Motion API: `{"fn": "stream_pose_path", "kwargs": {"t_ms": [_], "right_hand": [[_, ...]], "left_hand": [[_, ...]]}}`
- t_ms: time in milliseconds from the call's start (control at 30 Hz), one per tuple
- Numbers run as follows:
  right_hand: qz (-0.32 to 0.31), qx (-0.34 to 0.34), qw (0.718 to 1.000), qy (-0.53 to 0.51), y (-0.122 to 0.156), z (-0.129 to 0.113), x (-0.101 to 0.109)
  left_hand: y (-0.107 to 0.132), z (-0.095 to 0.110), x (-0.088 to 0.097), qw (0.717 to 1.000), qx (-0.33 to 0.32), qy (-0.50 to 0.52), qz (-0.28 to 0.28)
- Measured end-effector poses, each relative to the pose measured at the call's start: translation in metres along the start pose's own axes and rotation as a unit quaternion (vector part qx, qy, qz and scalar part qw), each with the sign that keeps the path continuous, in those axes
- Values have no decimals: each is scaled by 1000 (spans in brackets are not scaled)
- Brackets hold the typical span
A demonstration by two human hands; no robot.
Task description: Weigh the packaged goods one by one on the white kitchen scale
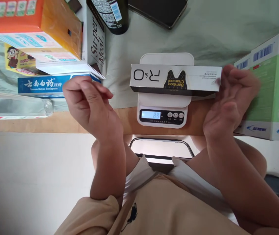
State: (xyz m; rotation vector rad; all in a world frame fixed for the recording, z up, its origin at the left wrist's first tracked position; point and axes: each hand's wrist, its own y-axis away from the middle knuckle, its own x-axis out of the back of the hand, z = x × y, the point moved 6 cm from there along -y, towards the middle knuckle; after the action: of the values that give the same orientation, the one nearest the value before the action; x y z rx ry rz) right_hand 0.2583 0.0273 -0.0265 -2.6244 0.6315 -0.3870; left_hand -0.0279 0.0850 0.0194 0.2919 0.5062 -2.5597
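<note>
A white and black toothpaste box (150, 76), printed "R&O" and "Bamboo Charcoal", lies crosswise on a small white digital scale (140, 119). The lit display seems to read 89. My right hand (230, 101) is at the box's right end, palm up, thumb apart from the loosely bent fingers; whether the fingertips touch the box I cannot tell. To the left, my left hand (94, 107) hovers with its fingers curled in and nothing visible in them. It overlaps the right part of a blue toothpaste box (41, 85) in view.
Left are an orange package (61, 26), a "Su-per Meal" box (96, 42), a yellow box (19, 60) and a clear plastic container (14, 104). A dark bottle (116, 16) and black phone (164, 11) lie at the back. A green-white carton (262, 88) stands right.
</note>
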Motion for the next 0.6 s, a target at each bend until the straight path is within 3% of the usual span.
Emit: {"fn": "stream_pose_path", "kwargs": {"t_ms": [200,367,433,600], "right_hand": [[-40,31,998,-46,-5,5,-2],[-43,43,997,-54,-4,4,-5],[-51,47,997,-27,-3,2,-7],[-99,67,992,50,-1,-7,-11]], "left_hand": [[7,-2,-3,998,13,-63,-30],[14,-14,-7,980,161,-103,-51],[16,-19,-10,973,189,-110,-74],[18,-33,-18,969,168,-122,-130]]}}
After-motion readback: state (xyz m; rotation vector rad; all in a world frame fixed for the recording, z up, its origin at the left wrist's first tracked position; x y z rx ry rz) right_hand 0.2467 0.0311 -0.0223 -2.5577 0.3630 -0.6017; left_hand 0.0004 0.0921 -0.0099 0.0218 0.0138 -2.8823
